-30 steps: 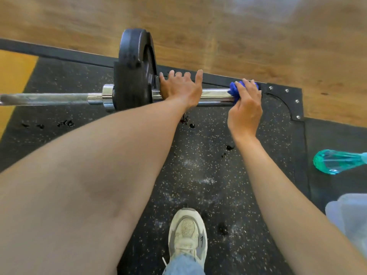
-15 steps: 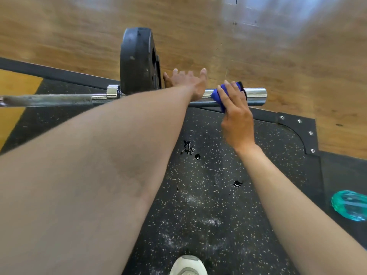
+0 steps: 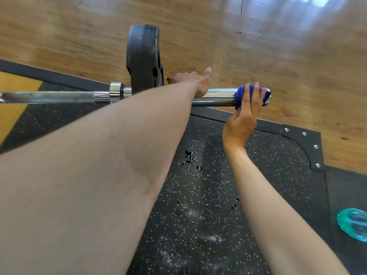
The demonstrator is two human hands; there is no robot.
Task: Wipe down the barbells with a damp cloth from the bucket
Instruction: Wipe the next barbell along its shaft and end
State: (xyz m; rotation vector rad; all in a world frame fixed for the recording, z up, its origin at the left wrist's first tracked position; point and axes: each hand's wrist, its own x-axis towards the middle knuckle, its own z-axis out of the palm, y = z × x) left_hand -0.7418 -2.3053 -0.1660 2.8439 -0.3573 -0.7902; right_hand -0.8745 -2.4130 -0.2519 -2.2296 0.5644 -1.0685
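A chrome barbell lies across the view with one black weight plate on its sleeve. My left hand rests over the sleeve just right of the plate, fingers reaching over the far side. My right hand grips a blue cloth wrapped round the sleeve at its right end. The bucket is out of sight.
Speckled black rubber mat with wet drops lies under my arms, edged by a black frame with bolts. Wooden floor lies beyond. A teal bottle lies at the right edge. A yellow floor patch shows at left.
My right hand slid the blue cloth along the sleeve toward the plate, then back out to the bar's right end. The camera view tilted forward, and my shoe left the frame.
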